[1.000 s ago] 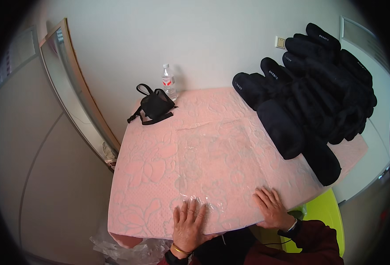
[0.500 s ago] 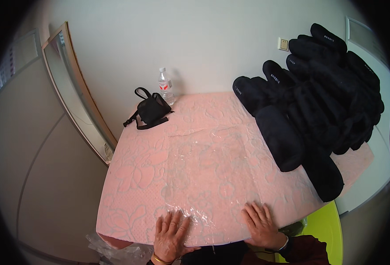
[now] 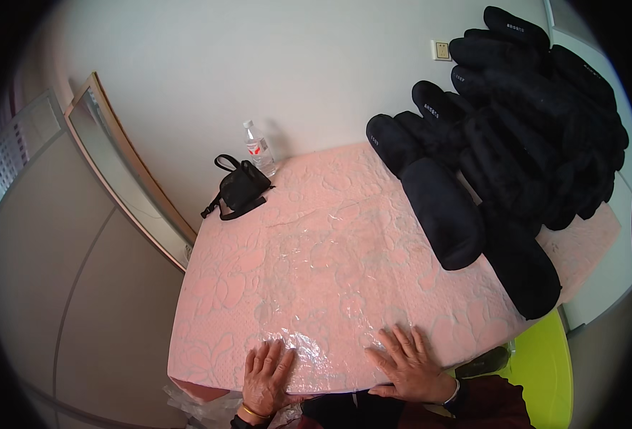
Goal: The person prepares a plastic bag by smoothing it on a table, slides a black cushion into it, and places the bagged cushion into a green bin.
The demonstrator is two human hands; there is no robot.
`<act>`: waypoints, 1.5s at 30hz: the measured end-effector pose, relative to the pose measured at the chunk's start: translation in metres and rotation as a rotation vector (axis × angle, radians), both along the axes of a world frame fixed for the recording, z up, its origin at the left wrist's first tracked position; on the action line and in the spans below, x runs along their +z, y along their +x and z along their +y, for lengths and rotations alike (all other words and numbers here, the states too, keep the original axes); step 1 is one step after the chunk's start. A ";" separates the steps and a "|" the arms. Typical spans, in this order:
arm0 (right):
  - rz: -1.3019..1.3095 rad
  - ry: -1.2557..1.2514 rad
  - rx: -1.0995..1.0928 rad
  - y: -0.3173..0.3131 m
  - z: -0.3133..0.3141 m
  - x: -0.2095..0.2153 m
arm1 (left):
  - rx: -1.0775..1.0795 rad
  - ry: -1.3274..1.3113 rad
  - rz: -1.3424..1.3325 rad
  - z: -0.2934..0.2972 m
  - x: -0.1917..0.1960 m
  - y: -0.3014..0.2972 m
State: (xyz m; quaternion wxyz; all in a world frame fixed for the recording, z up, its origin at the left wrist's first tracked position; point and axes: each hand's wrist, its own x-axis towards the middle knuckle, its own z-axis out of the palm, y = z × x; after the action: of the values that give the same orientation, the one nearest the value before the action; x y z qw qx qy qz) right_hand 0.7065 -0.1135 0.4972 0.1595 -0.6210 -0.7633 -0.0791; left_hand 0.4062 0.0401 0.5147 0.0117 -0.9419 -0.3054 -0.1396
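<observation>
A clear plastic sheet or bag lies flat on a table with a pink patterned cloth. My left hand rests palm down at its near left edge, fingers stretched out. Opposite, at the near right, my right hand lies flat with its fingers spread. Both hands press on the near part of the table, and neither holds anything.
A heap of long, rounded, soft black items covers the table's right side. At the back left are a black strapped pouch and a clear bottle. A lime-green tub stands below at right; a framed mirror leans left.
My right hand has slid left across the plastic, its fingers spreading wider. My left hand stays flat. The whole view has shifted and tilted slightly; the black heap is unchanged.
</observation>
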 end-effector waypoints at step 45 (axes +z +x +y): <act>0.045 -0.156 0.049 -0.017 0.007 0.015 | -0.129 -0.006 -0.105 -0.031 -0.023 0.032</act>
State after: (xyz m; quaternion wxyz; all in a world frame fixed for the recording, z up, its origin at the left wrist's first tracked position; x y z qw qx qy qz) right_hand 0.6893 -0.1070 0.5126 0.1298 -0.6142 -0.7784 -0.0017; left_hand 0.4385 0.0089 0.4915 -0.0164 -0.9509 -0.2449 -0.1884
